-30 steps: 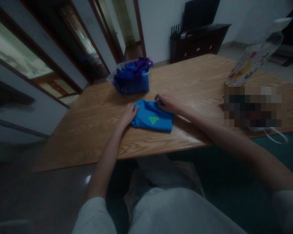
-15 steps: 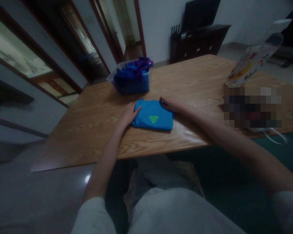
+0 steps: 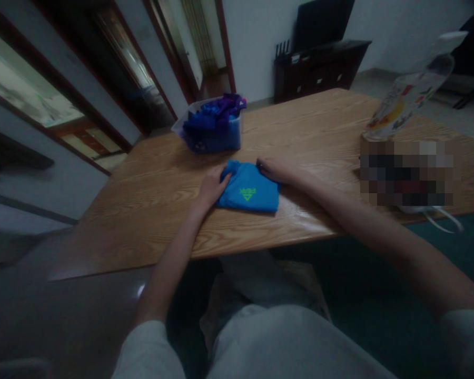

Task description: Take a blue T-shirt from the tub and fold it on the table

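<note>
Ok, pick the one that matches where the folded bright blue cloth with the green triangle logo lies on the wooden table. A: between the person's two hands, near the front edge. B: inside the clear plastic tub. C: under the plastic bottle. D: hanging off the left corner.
A: the folded bright blue cloth lies flat near the table's front edge, left hand at one side, right hand at the other.

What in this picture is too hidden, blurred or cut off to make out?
Head view, the only one:
- The pixelated patch on the table masks whatever lies there.
- The green logo on the folded blue garment is too small to read.
- The plastic bottle label is too dim and small to read.
- The clothes in the clear plastic box are heaped; single pieces cannot be told apart.
- Left hand and right hand: fingertips at the cloth edge; grip unclear.
</note>
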The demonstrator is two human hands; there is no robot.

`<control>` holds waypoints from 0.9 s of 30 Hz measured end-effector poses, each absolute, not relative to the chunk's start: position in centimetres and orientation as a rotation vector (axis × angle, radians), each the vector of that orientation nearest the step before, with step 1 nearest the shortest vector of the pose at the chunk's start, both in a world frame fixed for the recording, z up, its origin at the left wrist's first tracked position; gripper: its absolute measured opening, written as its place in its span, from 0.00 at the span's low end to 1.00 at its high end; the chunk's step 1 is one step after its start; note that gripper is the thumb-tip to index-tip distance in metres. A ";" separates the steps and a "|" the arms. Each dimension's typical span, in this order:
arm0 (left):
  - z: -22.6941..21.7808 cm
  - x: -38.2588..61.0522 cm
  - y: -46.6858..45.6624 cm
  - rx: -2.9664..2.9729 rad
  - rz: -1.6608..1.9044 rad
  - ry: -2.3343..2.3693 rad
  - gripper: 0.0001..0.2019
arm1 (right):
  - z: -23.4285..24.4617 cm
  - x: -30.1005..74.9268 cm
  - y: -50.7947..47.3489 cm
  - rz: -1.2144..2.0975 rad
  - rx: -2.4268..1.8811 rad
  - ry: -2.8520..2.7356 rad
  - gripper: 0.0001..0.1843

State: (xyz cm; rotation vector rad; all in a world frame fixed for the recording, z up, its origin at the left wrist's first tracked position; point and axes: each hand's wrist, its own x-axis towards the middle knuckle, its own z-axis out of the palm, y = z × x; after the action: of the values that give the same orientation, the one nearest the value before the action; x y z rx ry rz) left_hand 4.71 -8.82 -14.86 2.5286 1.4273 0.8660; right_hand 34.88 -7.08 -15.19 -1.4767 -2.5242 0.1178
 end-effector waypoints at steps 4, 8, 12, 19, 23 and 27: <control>-14.2 6.9 -11.2 2.681 0.837 1.255 0.14 | -15.4 34.9 -7.0 0.144 -1.448 -2.520 0.17; -13.6 9.3 -13.7 2.868 0.705 0.923 0.14 | -15.3 34.7 -7.1 0.141 -1.492 -2.509 0.17; -13.7 10.1 -14.3 2.863 0.631 0.839 0.15 | -15.2 34.6 -7.2 0.130 -1.519 -2.501 0.17; -14.6 9.0 -12.1 2.579 0.822 1.239 0.13 | -14.8 34.7 -7.5 0.130 -1.470 -2.521 0.15; -14.6 8.3 -11.1 2.376 0.912 1.529 0.14 | -14.7 34.6 -7.5 0.135 -1.484 -2.526 0.15; -14.8 6.3 -9.2 2.250 0.939 1.679 0.14 | -14.9 34.7 -7.4 0.133 -1.479 -2.526 0.17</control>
State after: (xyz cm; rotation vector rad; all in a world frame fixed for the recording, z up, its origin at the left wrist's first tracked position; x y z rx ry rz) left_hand 6.32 -9.22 -14.82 2.2499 1.6788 0.9388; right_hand 34.70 -7.39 -14.89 -1.4795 -2.5264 0.1329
